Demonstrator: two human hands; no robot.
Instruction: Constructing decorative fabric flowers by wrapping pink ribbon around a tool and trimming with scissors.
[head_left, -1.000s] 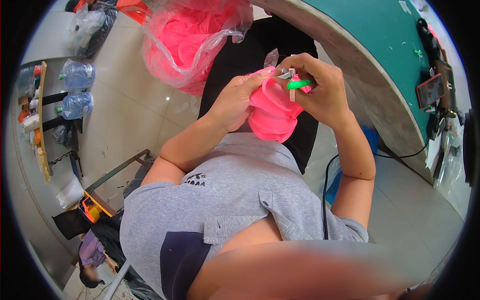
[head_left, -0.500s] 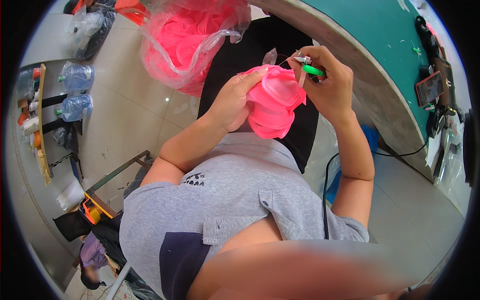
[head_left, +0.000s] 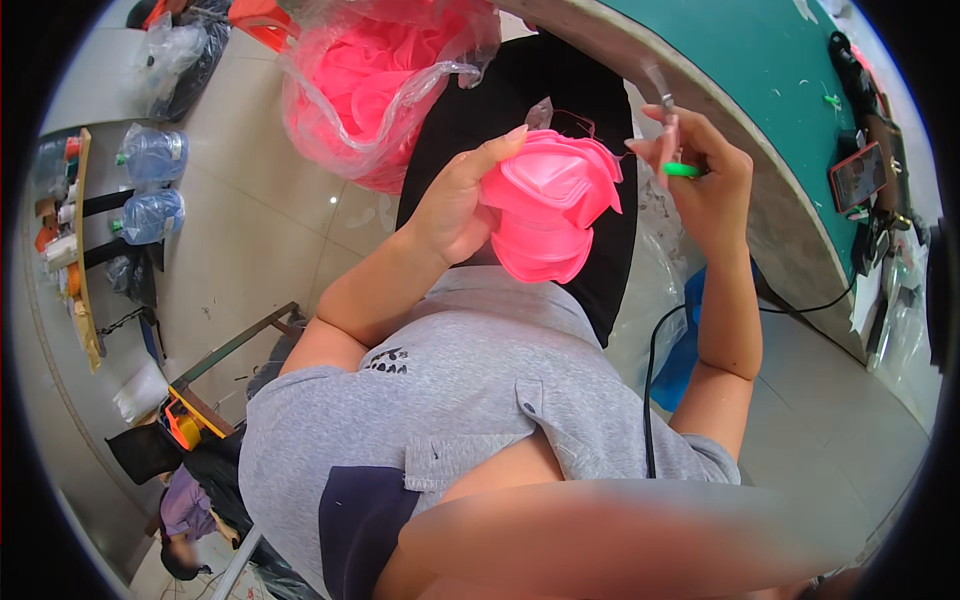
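Observation:
My left hand (head_left: 450,205) grips the left side of a bright pink, cup-shaped piece (head_left: 550,200) with shiny folds, its thumb on the upper edge. I cannot tell exactly what the piece is. Thin reddish threads stick out above its top edge. To the right, apart from the pink piece, my right hand (head_left: 715,185) is closed on small thread snips (head_left: 682,170) with a green finger ring. Their metal blades point up and are slightly blurred. Beneath both hands lies black cloth (head_left: 480,110) over my lap.
A clear plastic bag (head_left: 345,135) full of similar pink pieces stands at the far left. The curved green-topped table (head_left: 740,55) runs along the right, bearing a phone (head_left: 858,178). A black cable (head_left: 652,390) hangs by my right arm. Large water bottles (head_left: 153,155) stand farther left.
My right hand with the snips has moved right and away from the pink piece. My left hand has tilted the piece slightly and still holds it.

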